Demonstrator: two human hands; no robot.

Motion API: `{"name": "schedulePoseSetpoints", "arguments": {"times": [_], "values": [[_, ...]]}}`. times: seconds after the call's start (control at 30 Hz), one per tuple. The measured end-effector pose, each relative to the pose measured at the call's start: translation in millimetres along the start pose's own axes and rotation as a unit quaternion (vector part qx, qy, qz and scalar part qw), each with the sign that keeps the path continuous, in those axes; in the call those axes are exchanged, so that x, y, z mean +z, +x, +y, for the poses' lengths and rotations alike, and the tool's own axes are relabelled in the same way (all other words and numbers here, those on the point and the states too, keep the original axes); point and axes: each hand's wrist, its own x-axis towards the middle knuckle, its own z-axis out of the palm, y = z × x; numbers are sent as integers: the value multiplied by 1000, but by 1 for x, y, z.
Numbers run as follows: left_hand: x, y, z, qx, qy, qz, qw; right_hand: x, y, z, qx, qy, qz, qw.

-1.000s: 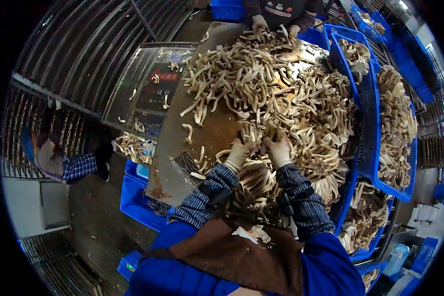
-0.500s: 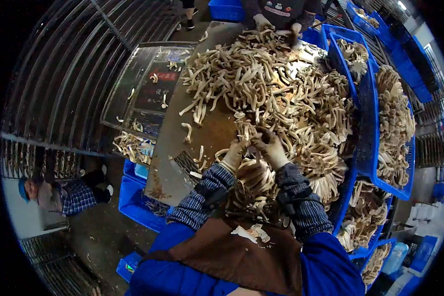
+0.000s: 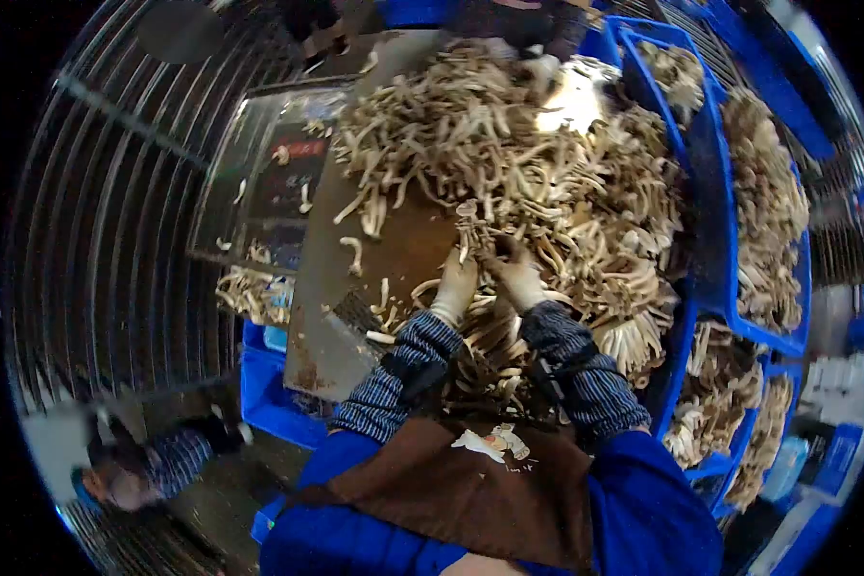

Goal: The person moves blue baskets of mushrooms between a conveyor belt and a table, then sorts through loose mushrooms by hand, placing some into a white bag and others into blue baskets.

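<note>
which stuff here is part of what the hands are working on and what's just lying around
In hand:
left hand, right hand, the mushroom clump both touch, big mushroom pile, table.

Lying about:
loose stems on the table's bare part, blue crates of mushrooms at right, blue crate left of the table, wire racks, person at lower left.

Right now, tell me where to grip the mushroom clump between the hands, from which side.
Probably grip the mushroom clump at its bunched base, from the near side, beside the left hand and right hand; its stems gather there and fan apart beyond.
</note>
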Motion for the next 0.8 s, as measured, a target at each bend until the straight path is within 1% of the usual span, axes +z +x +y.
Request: {"name": "schedulePoseSetpoints", "arguments": {"times": [0.03,0.07,0.1,0.13,0.17,0.23,0.27,0.3,0.33,0.37,0.4,0.43,0.47,0.5,0.53,0.57,0.6,0.63,0.67,0.7,0.73,0.77,0.8], "values": [[3,-8,3,-6,-36,34,999,0,4,2,25,-114,22,993],[9,-6,-4,17,-111,3,994,-2,7,4,24,-208,43,977],[9,-5,-18,39,-120,-30,992,4,7,5,20,-271,42,962],[15,-1,-28,52,-127,-48,989,2,8,4,32,-295,37,954],[21,8,-42,58,-122,-50,990,-5,6,-1,51,-285,26,957],[28,33,-95,63,-108,-25,992,-21,-6,-18,96,-173,-14,980],[14,40,-113,72,-193,-46,977,-24,-6,-8,81,-89,-11,993],[7,41,-99,58,-199,-45,977,-21,-6,-2,55,-10,-20,998],[-1,42,-84,45,-206,-45,977,-24,-9,-7,47,-7,-10,999],[-5,23,-40,16,-131,-30,991,-27,-12,-13,37,-5,-5,999],[3,5,-17,40,-191,-60,979,-14,-2,7,30,11,16,999],[8,6,-10,115,-255,-73,957,-25,-16,-15,-12,49,-12,999],[13,2,-7,85,-276,-46,956,-27,-12,-13,18,20,6,1000],[12,-17,34,59,-300,-19,952,-27,-6,-7,45,-11,27,999],[6,-18,43,62,-300,-21,952,-24,-2,6,43,-31,31,998],[1,-17,50,-41,-384,2,922,-30,-7,-1,68,-9,42,997],[-2,-14,54,-144,-461,26,875,-36,-11,-7,92,14,54,994],[-1,4,21,-141,-462,25,875,-49,-21,-23,85,47,22,995],[6,34,-38,-9,-275,-9,961,-52,-24,-34,66,11,-11,998],[10,52,-68,123,-71,-40,989,-51,-24,-39,48,-25,-45,998],[15,14,-22,162,-59,-12,985,-42,-19,-33,99,7,-31,995],[18,11,-16,179,-56,15,982,-38,-9,-17,5,1,-48,999],[11,16,-18,179,-52,-24,982,-33,2,-1,14,-8,-13,1000]]}}
